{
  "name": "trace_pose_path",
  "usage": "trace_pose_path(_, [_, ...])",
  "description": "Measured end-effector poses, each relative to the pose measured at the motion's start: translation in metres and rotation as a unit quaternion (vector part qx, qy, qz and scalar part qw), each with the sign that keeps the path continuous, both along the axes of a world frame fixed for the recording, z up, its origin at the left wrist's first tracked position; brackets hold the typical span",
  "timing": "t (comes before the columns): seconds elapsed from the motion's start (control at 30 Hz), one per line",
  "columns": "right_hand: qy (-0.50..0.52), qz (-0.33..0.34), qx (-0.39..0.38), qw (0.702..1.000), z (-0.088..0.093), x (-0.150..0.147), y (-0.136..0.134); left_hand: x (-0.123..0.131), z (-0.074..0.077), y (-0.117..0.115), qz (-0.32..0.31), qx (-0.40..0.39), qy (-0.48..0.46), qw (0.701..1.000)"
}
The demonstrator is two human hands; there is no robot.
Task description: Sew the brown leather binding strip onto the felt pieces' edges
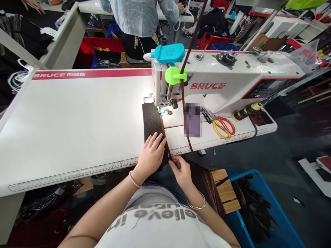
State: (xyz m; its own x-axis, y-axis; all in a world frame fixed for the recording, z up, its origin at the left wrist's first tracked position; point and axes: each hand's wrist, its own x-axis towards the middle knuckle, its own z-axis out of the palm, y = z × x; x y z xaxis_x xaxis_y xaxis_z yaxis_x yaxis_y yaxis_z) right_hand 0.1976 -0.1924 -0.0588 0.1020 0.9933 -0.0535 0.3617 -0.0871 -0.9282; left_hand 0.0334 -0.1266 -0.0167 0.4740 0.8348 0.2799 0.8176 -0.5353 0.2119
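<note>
A dark brown fabric piece lies on the white sewing table, its far end by the needle area of the sewing machine. My left hand rests flat on the near part of this fabric, fingers stretched towards the machine. At the table's front edge my right hand pinches a thin reddish-brown strip between thumb and fingers. That strip runs along the fabric's right edge up to the presser foot. Another brown strip hangs down in front of the machine head.
Scissors with orange and yellow handles lie right of a blurred purple item. A thread cone is further right. A blue bin stands at lower right beside a wooden stool. Another person sits beyond.
</note>
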Motion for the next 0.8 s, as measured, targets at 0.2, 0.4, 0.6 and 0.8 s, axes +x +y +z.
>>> trace_pose_path(0.2, [0.131, 0.053, -0.087, 0.986, 0.005, -0.001, 0.007, 0.0, -0.004, -0.001, -0.004, 0.011, 0.009, 1.0])
trace_pose_path(0.4, [0.153, 0.086, -0.086, 0.981, 0.008, -0.007, 0.01, -0.001, -0.007, -0.004, -0.009, 0.009, 0.028, 1.0])
trace_pose_path(0.6, [-0.041, 0.135, 0.013, 0.99, 0.03, 0.012, 0.012, -0.003, -0.005, -0.003, -0.013, 0.015, 0.013, 1.0])
trace_pose_path(0.8, [-0.132, 0.027, 0.222, 0.966, 0.059, 0.053, 0.022, -0.002, -0.007, -0.003, -0.014, 0.034, 0.013, 0.999])
